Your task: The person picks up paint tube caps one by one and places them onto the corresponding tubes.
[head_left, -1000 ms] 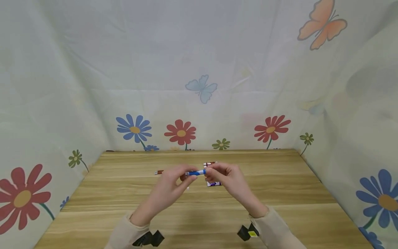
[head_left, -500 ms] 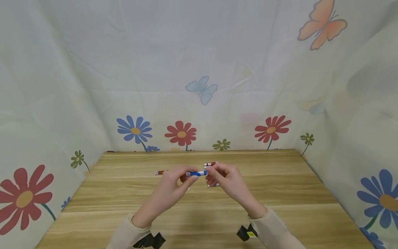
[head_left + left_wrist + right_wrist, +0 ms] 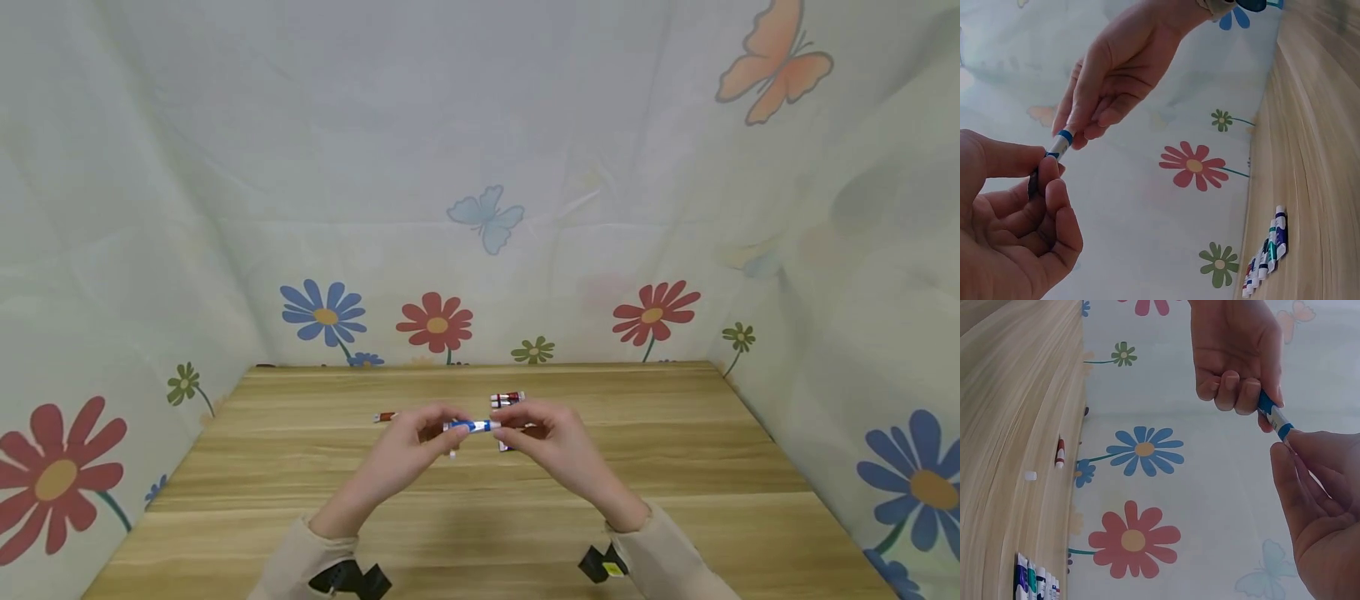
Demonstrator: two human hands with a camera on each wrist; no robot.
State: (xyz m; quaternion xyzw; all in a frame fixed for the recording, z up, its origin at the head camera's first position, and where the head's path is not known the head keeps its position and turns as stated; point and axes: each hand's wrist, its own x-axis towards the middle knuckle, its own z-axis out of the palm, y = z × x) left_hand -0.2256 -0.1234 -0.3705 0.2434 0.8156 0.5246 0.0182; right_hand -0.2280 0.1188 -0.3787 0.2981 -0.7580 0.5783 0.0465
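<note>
A small blue-and-white paint tube [image 3: 474,426] is held level above the table between my two hands. My left hand [image 3: 408,442] pinches its blue end between thumb and fingers. At the other end, past a blue band, my right hand [image 3: 558,437] pinches the tip with thumb and forefinger. That tip is hidden by the fingertips, so I cannot tell whether it bears a cap. The right wrist view shows the tube [image 3: 1276,419] slanting between both hands. A small white cap-like piece [image 3: 1030,476] lies on the wooden table [image 3: 480,533] below.
Several paint tubes lie in a row behind my right hand, with a red-brown one [image 3: 507,396] farthest back; purple [image 3: 1282,232] and green [image 3: 1272,244] ones show in the left wrist view. A brown tube [image 3: 384,417] lies apart at left. A flowered cloth [image 3: 480,125] surrounds the table.
Both hands have come slightly lower with the tube. My right fingers have shifted at its tip. More of the tube row and the white piece now shows.
</note>
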